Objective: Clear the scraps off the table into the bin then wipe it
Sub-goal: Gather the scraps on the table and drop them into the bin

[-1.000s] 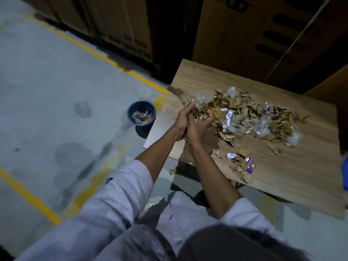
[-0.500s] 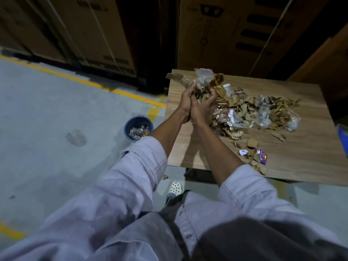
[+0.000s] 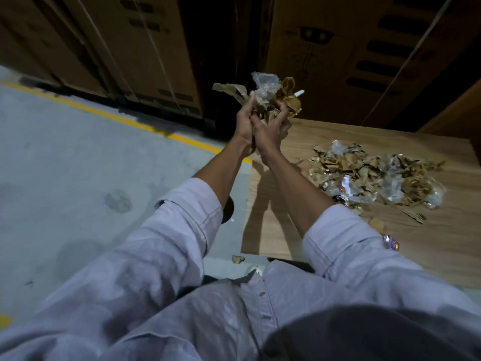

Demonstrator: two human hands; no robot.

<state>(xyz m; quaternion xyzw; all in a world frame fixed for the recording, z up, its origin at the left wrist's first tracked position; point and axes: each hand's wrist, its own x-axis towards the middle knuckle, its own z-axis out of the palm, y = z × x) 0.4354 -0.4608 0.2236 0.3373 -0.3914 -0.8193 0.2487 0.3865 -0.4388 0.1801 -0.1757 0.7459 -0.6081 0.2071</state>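
A pale lilac-grey button-up shirt [image 3: 161,303] is worn, loose and creased. The left sleeve [image 3: 182,225] and the right sleeve [image 3: 343,243] are seen pushed up, each ended by a stitched cuff band. Beyond them the forearms, the left hand [image 3: 244,122] and the right hand [image 3: 270,130] are left bare. Small matching buttons [image 3: 262,293] are set down the front placket. Dark grey cloth [image 3: 364,334] is seen at the near right, its kind not to be told.

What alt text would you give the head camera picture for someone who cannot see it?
A person's left hand and right hand together grip a bundle of scraps, torn cardboard and clear plastic, held up over the left end of a wooden table. A larger pile of scraps lies on the table to the right.
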